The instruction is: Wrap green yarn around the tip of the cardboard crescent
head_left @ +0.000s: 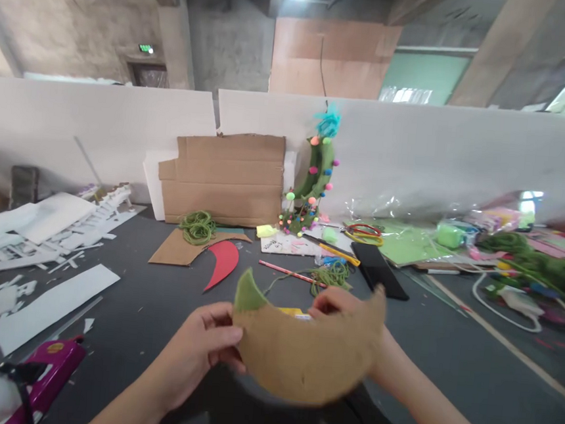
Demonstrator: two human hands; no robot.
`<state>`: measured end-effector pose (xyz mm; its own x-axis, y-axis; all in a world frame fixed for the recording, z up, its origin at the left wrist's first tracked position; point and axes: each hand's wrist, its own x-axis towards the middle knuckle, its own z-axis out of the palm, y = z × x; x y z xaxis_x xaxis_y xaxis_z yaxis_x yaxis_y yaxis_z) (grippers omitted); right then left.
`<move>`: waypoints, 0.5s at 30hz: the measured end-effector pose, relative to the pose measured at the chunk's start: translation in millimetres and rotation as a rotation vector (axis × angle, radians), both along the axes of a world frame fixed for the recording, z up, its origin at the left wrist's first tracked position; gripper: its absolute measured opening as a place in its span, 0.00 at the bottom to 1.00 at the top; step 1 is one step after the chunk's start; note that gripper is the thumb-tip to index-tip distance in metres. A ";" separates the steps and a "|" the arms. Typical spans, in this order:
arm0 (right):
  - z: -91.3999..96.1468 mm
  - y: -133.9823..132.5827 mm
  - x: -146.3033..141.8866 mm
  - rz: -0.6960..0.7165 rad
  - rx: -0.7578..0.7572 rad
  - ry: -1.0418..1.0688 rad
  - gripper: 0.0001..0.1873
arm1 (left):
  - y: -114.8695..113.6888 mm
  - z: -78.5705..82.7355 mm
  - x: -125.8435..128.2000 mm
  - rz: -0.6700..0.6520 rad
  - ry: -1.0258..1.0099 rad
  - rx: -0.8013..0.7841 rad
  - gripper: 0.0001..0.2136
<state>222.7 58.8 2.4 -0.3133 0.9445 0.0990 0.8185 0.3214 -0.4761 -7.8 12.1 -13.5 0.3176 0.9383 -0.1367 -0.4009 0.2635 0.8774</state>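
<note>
I hold a crescent-shaped piece of brown cardboard (pixel 307 356) up over a dark grey table (pixel 156 300). Green felt shows at its left tip. My left hand (pixel 198 350) pinches the crescent's left end, thumb on the front. Behind the right part is my right hand (pixel 348 310), fingers curled over the top edge, mostly hidden by the cardboard. Something yellow peeks out just behind the crescent's inner curve.
A red crescent cutout (pixel 223 263), a cardboard offcut (pixel 175 249), green yarn (pixel 198 226), a pink pencil (pixel 291 273) and a black phone (pixel 379 270) lie beyond. A green crescent decoration with pompoms (pixel 315 175) stands by a cardboard sheet (pixel 226 177). White foam scraps (pixel 48 231) lie left, a magenta tool (pixel 51 366) near left.
</note>
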 end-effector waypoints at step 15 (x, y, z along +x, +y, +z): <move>12.8 -16.4 -42.8 0.455 -0.565 0.606 0.08 | -7.6 -7.6 10.4 -0.215 0.048 -0.031 0.06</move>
<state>179.9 42.3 15.1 -0.7085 0.7023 -0.0690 0.2332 0.1408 -0.9622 2.5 4.5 -21.1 0.5018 0.8451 -0.1844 -0.2904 0.3654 0.8844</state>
